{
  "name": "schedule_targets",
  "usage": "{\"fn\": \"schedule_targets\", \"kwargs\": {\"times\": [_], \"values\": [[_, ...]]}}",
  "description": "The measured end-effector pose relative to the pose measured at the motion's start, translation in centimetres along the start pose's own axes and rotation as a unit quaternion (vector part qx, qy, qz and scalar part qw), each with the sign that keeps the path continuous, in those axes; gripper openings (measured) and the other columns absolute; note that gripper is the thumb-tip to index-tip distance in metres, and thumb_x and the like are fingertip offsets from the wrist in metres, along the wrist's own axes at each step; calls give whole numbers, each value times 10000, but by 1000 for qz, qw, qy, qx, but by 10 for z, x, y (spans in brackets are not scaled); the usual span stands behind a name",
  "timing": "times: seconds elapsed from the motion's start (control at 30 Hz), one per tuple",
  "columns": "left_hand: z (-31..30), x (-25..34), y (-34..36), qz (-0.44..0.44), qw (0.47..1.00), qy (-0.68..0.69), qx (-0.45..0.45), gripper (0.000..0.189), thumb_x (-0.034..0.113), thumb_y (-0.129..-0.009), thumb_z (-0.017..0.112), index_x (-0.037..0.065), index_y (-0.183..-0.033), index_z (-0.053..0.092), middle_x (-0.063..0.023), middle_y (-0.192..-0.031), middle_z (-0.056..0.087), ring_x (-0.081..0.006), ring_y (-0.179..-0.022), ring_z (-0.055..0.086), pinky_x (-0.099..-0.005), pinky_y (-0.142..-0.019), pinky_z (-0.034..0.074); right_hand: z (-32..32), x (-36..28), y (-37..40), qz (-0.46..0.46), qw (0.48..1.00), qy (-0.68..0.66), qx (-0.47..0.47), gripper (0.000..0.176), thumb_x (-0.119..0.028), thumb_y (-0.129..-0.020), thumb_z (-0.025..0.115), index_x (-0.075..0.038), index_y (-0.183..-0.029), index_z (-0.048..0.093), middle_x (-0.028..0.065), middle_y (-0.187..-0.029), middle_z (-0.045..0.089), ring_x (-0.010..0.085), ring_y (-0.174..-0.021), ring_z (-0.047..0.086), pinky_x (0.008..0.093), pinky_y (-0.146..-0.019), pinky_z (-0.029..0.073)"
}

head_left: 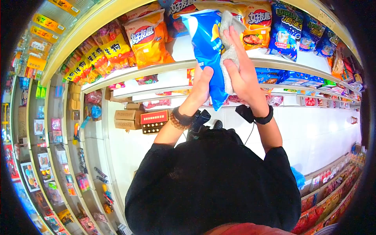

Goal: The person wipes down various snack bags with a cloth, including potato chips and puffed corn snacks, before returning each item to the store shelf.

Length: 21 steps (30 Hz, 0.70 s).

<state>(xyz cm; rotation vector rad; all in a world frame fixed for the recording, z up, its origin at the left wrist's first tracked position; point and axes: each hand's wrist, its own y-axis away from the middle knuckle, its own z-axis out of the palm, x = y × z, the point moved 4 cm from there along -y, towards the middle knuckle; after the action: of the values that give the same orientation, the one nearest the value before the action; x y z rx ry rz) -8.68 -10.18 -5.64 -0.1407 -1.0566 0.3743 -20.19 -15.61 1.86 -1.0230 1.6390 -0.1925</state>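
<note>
Far left, we note curved side shelves packed with small goods, with yellow tags along the top rail; their print is too small to read. Next come yellow snack bags with bold dark characters we cannot make out for certain. Beside them stands an orange bag, on which we read "好友趣" in white on a red oval. Below, on the floor against the shelf foot, sit cardboard boxes and a red box with white lettering, illegible. At centre, the left hand, beaded bracelet at the wrist, is clenched around the lower part of the blue crisp bag, which is lifted in front of the upper shelf, upright and slightly tilted. The right hand, black band at the wrist, grasps a grey cloth and presses it flat against the bag's face. Right of that we read "好友趣" again on a second orange bag, then "LONELY GOD" on a dark blue bag. The cream shelf edge runs just beneath these bags. The white floor lies open to the right, bounded by low shelves at lower right.
</note>
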Motion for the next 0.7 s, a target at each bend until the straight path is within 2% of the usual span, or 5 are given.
{"fn": "schedule_targets", "kwargs": {"times": [0.13, 0.17, 0.47, 0.63, 0.7], "values": [[-5, 19, -11, -3, 999, 34, 22, 736, 501, -932, 529, 4, -1427, 307, -143, -1388, 464, -253, -1246, 493, -382, -1053, 394, 8, 0, 22, 25, 999, 18, -11, 619, -127, -856, 570, -89, -1447, 391, 190, -1560, 206, 367, -1447, 176, 425, -1159, 177], [0, 24, -9, -22, 999, 27, 27, 713, 544, -957, 418, 20, -1432, 327, -137, -1444, 420, -274, -1321, 418, -415, -1112, 323, 9, 0, 27, 29, 999, 25, -15, 620, -125, -853, 571, -89, -1446, 392, 188, -1563, 199, 365, -1450, 169, 426, -1159, 177], [-7, 19, 12, -155, 982, 87, -61, 838, 543, -894, 573, 34, -1471, 241, -144, -1458, 396, -276, -1310, 437, -404, -1096, 362, -14, 3, 14, 42, 998, -50, 26, 571, -102, -867, 504, -62, -1428, 409, 180, -1569, 195, 332, -1443, 215, 391, -1149, 198], [-16, 18, 28, -199, 976, 74, -57, 788, 505, -916, 563, 35, -1467, 251, -141, -1446, 417, -279, -1303, 449, -409, -1101, 359, -31, 17, -6, 11, 999, -28, 25, 515, -133, -916, 469, -41, -1419, 414, 184, -1535, 289, 297, -1421, 282, 355, -1133, 222], [-14, 22, 33, -198, 975, 95, -35, 765, 497, -928, 548, 36, -1464, 257, -144, -1440, 424, -281, -1295, 459, -412, -1099, 363, -28, 14, -3, 71, 993, -94, 17, 508, -134, -925, 464, -30, -1419, 411, 179, -1519, 327, 280, -1415, 293, 346, -1131, 221]]}}
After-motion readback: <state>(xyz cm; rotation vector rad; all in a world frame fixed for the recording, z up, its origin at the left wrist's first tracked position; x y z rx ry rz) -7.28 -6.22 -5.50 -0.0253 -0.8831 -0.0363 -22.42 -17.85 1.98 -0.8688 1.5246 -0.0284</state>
